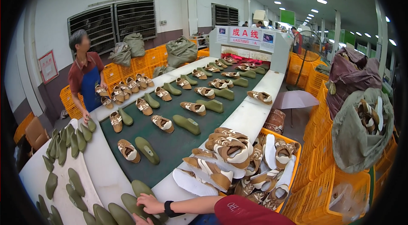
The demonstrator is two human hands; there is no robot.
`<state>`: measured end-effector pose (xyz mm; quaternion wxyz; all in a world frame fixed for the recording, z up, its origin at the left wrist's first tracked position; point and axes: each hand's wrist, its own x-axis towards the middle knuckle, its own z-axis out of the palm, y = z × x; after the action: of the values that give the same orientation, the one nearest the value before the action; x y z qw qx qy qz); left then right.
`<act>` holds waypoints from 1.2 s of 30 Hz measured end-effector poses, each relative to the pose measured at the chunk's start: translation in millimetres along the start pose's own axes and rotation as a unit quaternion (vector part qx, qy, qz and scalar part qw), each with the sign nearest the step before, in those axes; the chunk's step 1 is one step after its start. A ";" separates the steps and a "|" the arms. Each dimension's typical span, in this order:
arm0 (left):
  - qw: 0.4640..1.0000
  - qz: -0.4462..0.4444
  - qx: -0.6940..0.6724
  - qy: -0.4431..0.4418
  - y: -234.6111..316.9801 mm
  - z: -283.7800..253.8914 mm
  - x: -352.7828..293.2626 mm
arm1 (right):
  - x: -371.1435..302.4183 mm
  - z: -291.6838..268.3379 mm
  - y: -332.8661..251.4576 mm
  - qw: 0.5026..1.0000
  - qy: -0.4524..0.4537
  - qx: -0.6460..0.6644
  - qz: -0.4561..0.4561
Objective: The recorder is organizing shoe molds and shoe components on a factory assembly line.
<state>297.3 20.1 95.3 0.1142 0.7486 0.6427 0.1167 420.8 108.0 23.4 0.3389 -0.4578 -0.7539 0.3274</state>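
My right hand (pixel 150 203) reaches in from the lower right, a black band on its wrist. Its fingers are spread over the green shoe lasts (pixel 131 203) at the near edge and touch them. Just below it, my left hand (pixel 142 220) shows only in part, cut off by the lower edge, close to the same lasts. More green lasts (pixel 104 215) lie beside them on the white ledge. To the right of my hands, brown and white shoes (pixel 229 148) are piled up with white insoles (pixel 195 182) among them.
A green conveyor belt (pixel 170 144) carries shoes paired with lasts from the white machine (pixel 250 38). An orange crate (pixel 293 169) of shoes and insoles stands at right, near stacked crates (pixel 318 140). Across the belt, another person (pixel 87 72) in a blue apron touches lasts.
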 end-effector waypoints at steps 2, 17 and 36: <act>0.997 -0.031 -0.010 -0.070 8.5 1.2 -4.3 | -22.3 -9.3 -4.6 0.999 0.041 0.003 -0.028; 0.939 0.085 -0.329 0.046 10.7 49.5 -7.6 | -48.2 -44.4 -21.9 0.986 0.112 -0.118 -0.039; 0.960 -0.175 -0.167 0.139 -114.6 -9.5 -40.5 | -51.7 -52.2 -24.2 0.989 0.011 -0.120 -0.083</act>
<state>181.1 -2.9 66.3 0.1658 0.5713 0.7444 0.3033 469.9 61.6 61.0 0.3155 -0.4343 -0.8197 0.1999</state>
